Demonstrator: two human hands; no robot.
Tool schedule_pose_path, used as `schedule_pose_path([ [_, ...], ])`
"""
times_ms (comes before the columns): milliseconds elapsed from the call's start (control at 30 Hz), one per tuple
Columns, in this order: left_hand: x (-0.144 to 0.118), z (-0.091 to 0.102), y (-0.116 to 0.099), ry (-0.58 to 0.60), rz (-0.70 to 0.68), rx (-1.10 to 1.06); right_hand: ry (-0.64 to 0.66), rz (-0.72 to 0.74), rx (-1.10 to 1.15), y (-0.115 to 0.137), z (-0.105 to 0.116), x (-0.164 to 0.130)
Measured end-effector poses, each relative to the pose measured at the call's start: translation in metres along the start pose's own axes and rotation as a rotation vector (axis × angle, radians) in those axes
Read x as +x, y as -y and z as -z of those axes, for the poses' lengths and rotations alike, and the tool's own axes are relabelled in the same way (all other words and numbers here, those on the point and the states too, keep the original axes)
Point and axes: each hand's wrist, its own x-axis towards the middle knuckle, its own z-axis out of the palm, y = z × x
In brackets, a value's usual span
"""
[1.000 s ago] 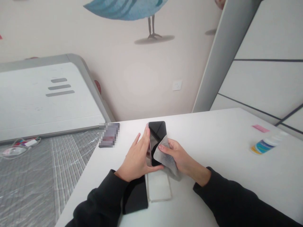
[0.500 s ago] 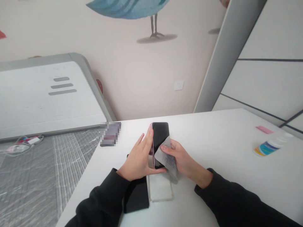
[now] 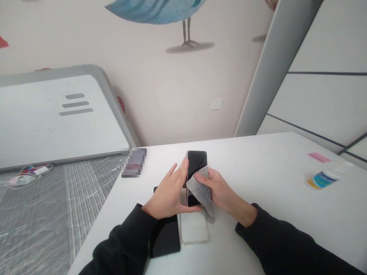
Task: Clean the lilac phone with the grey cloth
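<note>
The left hand is gripping a dark phone by its left long edge, thumb curling under the near end and fingers lying along the side, so the phone is standing tilted up off the white table with its screen turned toward the right hand. That right hand is pinching a grey wipe between thumb and fingers and pressing it flat against the lower half of the screen; the upper half of the glass is showing bare and black above the wipe. The phone's long axis is running away from the person, from near end to far end, and the wipe is sitting at the near end of that axis, so the uncovered glass is lying farther out from the grip, toward the wall. The right hand is the one on the screen face; the left is only bracing the edge. Just in front of the phone, nearer the person, a clear case is lying flat, and beside that, to the phone's near left, a black rectangular pad is partly hidden under the left sleeve. Well to the right of the phone a small bottle with a blue label is lying on its side, with a pink slip just beyond it.
</note>
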Motion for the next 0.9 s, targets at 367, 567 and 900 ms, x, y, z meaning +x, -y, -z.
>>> schedule_pose_path([
  [367,0.000,0.002,0.000,-0.001,0.008,-0.008,-0.092,0.018,0.004,-0.004,0.004,0.005],
  [567,0.000,0.004,0.000,0.002,0.067,-0.015,-0.064,-0.013,0.023,0.004,0.002,-0.001],
  [900,0.000,0.001,0.003,-0.003,0.077,-0.009,-0.069,-0.037,0.029,0.001,0.003,-0.002],
])
